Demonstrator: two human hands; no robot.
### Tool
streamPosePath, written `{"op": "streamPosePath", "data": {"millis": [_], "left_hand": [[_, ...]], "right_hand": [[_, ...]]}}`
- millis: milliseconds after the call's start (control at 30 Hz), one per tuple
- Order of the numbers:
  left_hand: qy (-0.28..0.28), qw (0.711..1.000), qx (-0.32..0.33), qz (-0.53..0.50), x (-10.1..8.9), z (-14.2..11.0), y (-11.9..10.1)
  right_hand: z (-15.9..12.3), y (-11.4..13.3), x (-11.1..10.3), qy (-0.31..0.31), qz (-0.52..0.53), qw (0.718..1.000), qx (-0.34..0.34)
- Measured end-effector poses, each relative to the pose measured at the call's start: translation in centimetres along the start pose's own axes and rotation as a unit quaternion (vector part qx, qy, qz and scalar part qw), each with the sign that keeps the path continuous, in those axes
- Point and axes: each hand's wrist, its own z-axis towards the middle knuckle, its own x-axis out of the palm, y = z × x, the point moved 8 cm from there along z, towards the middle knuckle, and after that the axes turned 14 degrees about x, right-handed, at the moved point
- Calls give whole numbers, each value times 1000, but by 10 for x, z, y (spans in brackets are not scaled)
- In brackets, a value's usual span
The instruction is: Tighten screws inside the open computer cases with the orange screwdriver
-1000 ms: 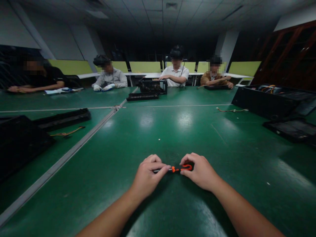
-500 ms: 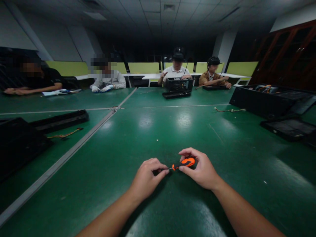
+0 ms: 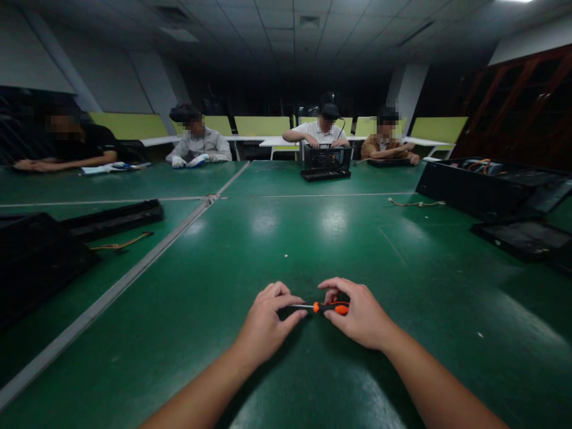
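1. In the head view, I saw a slim screwdriver [image 3: 316, 307] with an orange-and-black handle [image 3: 342, 309] and metal shaft [image 3: 302, 306], lying crosswise between both hands, over the glossy green tabletop [image 3: 286, 232].
2. The left hand [image 3: 263, 322] stood slightly parted, the shaft between its fingertips.
3. The right hand [image 3: 364, 313] curved round the handle, forefinger lifted; whether it gripped, I couldn't tell.
4. Opposite, a white-shirted co-worker [image 3: 311, 130] reached into a black, perforated case [image 3: 328, 159].

Item count: one screwdriver [image 3: 331, 307], two bare hands [image 3: 263, 325] [image 3: 364, 314], four co-workers [image 3: 92, 143] [image 3: 203, 144] [image 3: 308, 130] [image 3: 379, 146], three black cases [image 3: 36, 262] [image 3: 328, 158] [image 3: 465, 186], and two loose multi-wire cables [image 3: 123, 243] [image 3: 417, 204].
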Motion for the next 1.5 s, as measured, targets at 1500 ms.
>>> {"op": "streamPosePath", "data": {"millis": [1500], "left_hand": [[11, 998, 42, 38, 1, 0, -5]], "right_hand": [[1, 0, -4, -25, -25, 999, -12]]}}
